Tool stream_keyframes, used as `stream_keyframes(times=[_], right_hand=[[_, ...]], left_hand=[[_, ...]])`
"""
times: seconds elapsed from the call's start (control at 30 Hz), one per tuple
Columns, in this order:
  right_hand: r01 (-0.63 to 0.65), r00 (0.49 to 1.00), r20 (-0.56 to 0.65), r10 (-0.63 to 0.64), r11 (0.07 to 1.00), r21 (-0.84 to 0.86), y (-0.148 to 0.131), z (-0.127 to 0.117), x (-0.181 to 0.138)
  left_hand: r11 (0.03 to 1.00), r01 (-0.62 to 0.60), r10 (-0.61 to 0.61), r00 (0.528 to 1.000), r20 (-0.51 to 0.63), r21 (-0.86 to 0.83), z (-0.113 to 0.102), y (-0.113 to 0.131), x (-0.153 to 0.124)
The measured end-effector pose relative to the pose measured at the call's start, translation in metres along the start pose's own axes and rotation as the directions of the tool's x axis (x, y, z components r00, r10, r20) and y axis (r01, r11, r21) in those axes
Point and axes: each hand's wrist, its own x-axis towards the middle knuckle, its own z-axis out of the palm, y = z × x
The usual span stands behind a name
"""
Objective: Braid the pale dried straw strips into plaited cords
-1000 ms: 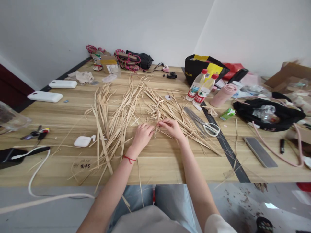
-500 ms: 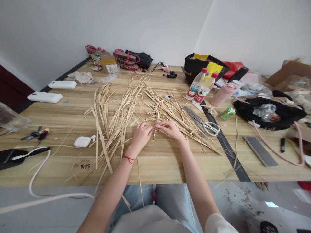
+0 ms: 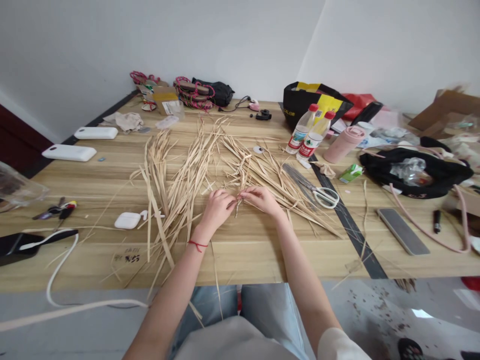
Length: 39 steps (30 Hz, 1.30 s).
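Both hands meet over the middle of the table, pinching a narrow twisted piece of dry straw [image 3: 242, 176] between them. My left hand [image 3: 219, 206], with a red string at the wrist, is closed on its lower part. From the other side, my right hand [image 3: 261, 199] grips the same piece with thumb and fingers. A thin end pokes out below the fingertips; the exact grip is too small to make out. Loose straw strips [image 3: 191, 175] lie in a heap to the left, and more straw strips [image 3: 270, 175] fan out to the right.
Scissors [image 3: 325, 197] with pale handles lie right of the straw. Two water bottles [image 3: 310, 142], a pink tumbler [image 3: 345, 144] and a black bag [image 3: 416, 172] stand farther right. An earphone case [image 3: 127, 220], white devices [image 3: 69, 153] and a cable [image 3: 56, 272] are on the left.
The fingers have shifted very slightly around the straw piece, the right fingertips now a little closer to the left ones. Otherwise only the camera view has moved a touch.
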Motion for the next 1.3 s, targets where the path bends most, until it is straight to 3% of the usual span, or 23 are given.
stream_keyframes(times=[0.13,0.33,0.63,1.03,1.3], right_hand=[[-0.024,0.996,-0.084,0.031,0.997,0.077,0.000,0.000,0.001],[-0.035,0.978,-0.190,0.083,0.969,0.243,-0.002,-0.002,0.000],[-0.039,0.954,-0.271,0.126,0.951,0.306,-0.008,-0.007,-0.001],[-0.011,0.928,-0.347,0.135,0.941,0.338,-0.005,-0.007,0.000],[-0.017,0.916,-0.370,0.153,0.939,0.344,-0.008,-0.006,-0.001]], left_hand=[[0.998,0.011,-0.014,0.999,-0.036,-0.068,0.000,0.000,0.000],[0.922,0.090,-0.134,0.987,-0.091,-0.376,0.007,-0.008,0.001],[0.682,0.223,-0.208,0.972,0.108,-0.696,0.013,-0.010,0.002],[0.544,0.244,-0.269,0.957,0.108,-0.803,0.011,-0.002,0.002],[0.515,0.261,-0.179,0.964,0.195,-0.816,0.009,-0.002,0.002]])
